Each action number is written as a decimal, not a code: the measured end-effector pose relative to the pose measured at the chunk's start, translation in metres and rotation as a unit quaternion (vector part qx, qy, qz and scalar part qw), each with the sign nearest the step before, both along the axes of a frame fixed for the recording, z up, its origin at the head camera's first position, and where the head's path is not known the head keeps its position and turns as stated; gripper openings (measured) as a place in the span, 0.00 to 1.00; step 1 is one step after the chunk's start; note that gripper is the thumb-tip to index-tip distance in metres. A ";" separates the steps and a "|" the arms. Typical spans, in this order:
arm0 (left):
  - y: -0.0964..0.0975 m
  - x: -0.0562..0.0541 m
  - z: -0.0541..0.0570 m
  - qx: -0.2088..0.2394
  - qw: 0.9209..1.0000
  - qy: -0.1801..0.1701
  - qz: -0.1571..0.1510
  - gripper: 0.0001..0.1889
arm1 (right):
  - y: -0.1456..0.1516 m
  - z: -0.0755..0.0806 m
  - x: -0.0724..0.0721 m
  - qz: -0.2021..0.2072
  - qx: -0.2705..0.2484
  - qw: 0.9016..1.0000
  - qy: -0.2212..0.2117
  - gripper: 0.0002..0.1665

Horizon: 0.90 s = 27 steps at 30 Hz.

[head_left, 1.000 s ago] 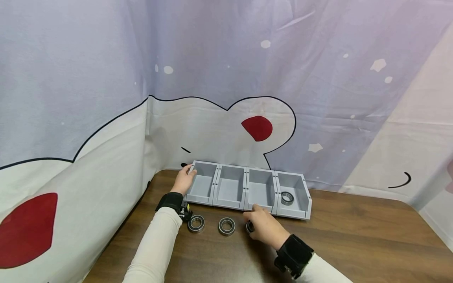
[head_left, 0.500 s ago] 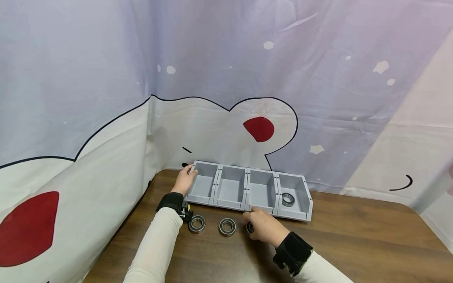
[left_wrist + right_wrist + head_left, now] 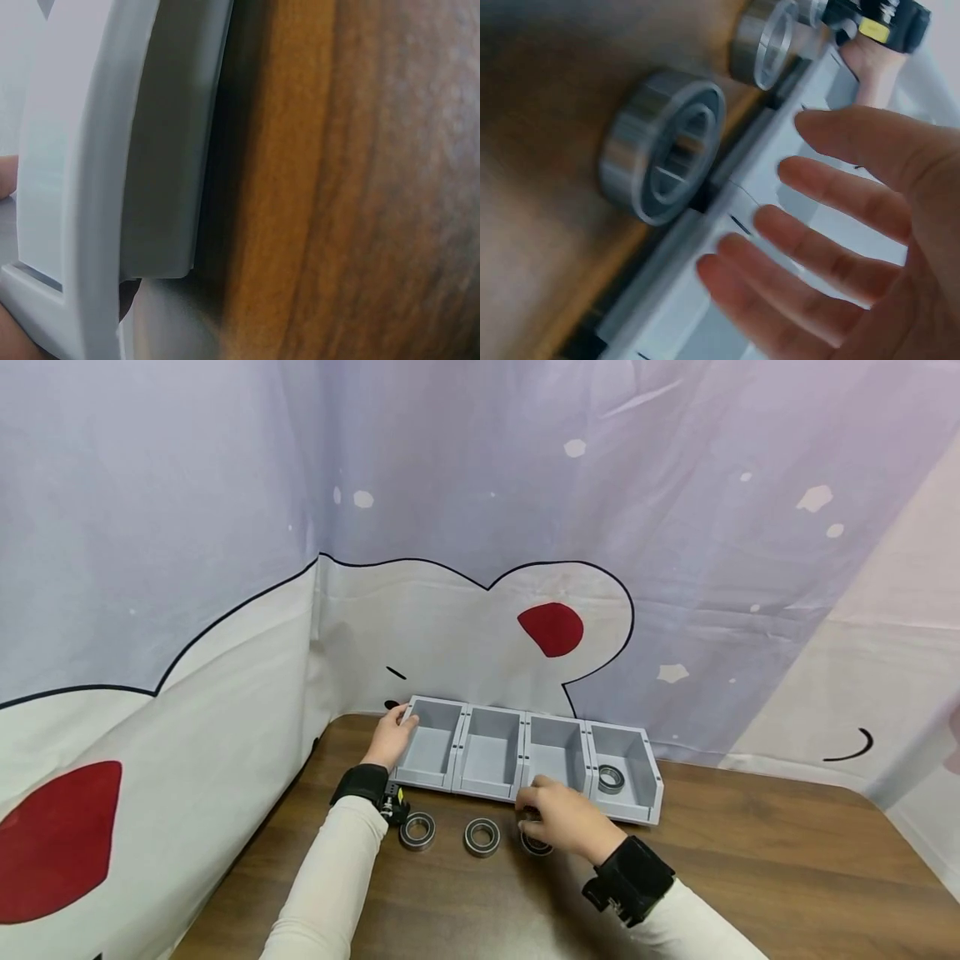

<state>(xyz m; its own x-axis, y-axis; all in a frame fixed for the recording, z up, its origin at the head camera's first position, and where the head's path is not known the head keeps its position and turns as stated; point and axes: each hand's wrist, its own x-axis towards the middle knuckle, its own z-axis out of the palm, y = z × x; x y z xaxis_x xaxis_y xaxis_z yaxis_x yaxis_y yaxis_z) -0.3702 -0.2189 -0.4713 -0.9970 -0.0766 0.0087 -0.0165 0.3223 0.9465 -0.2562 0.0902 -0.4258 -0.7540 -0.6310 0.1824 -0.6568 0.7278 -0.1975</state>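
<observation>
A row of joined grey bins stands toward the back of the table. My left hand grips its left end, with the thumb over the rim. In the left wrist view, the grey bin wall hides most of that hand. My right hand hovers over the rightmost of three metal ball bearings lying in front of the bins, and partly hides that bearing in the head view. In the right wrist view, its fingers are spread and apart from the nearest bearing.
The other two loose bearings are the middle bearing and the left bearing, near the left wrist camera. Another bearing lies in the rightmost bin. A printed curtain hangs behind the wooden table.
My right hand has let go of the rightmost loose bearing and risen slightly off it, so more of the ring shows. The left hand keeps its grip on the bins.
</observation>
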 end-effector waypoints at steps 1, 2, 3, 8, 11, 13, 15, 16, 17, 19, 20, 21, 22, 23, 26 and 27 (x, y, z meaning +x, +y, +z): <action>0.000 -0.001 0.000 0.001 1.000 -0.001 0.000 0.28 | 0.001 0.003 -0.003 0.001 -0.009 1.000 0.021 0.08; 0.000 -0.001 0.001 0.000 1.000 -0.001 -0.002 0.28 | 0.001 0.006 -0.006 -0.001 -0.018 0.999 0.041 0.08; 0.001 -0.002 0.001 0.001 1.000 -0.002 -0.003 0.28 | 0.002 0.010 -0.010 -0.003 -0.030 0.998 0.060 0.08; 0.000 -0.002 0.001 0.005 1.000 -0.004 0.000 0.28 | 0.015 0.022 -0.032 -0.040 -0.102 0.988 0.109 0.09; 0.000 -0.002 0.000 0.001 1.000 -0.006 0.002 0.28 | 0.029 0.019 -0.041 -0.089 -0.143 0.980 0.103 0.11; 0.000 -0.001 -0.001 0.000 1.000 -0.008 0.002 0.28 | 0.039 0.014 -0.046 -0.130 -0.172 0.973 0.083 0.14; -0.001 -0.001 -0.002 -0.001 1.000 -0.007 0.000 0.28 | 0.050 0.008 -0.051 -0.170 -0.195 0.965 0.049 0.18; -0.001 -0.001 -0.002 0.000 1.000 -0.005 0.000 0.28 | 0.055 0.004 -0.053 -0.188 -0.205 0.960 0.031 0.21; -0.001 -0.001 -0.003 0.001 1.000 -0.004 0.001 0.28 | 0.061 0.001 -0.055 -0.206 -0.208 0.956 0.014 0.23; -0.001 0.000 -0.003 0.003 1.000 -0.001 -0.001 0.28 | 0.070 -0.006 -0.059 -0.238 -0.205 0.949 -0.020 0.28; -0.001 0.000 -0.003 0.003 1.000 0.000 -0.002 0.28 | 0.074 -0.010 -0.060 -0.251 -0.199 0.946 -0.040 0.30; -0.001 0.001 -0.002 0.003 1.000 -0.002 -0.002 0.28 | 0.077 -0.014 -0.061 -0.261 -0.191 0.945 -0.058 0.31; -0.001 0.001 -0.002 0.003 1.000 -0.004 -0.003 0.28 | 0.080 -0.018 -0.061 -0.267 -0.182 0.943 -0.073 0.32; -0.001 0.001 -0.002 0.003 1.000 -0.005 -0.004 0.28 | 0.082 -0.021 -0.062 -0.272 -0.177 0.942 -0.084 0.32; 0.000 0.001 0.000 0.004 1.000 -0.005 -0.004 0.28 | 0.087 -0.032 -0.063 -0.274 -0.182 0.939 -0.101 0.31; 0.000 0.001 0.000 0.004 1.000 -0.003 -0.004 0.28 | 0.088 -0.035 -0.063 -0.272 -0.183 0.940 -0.097 0.29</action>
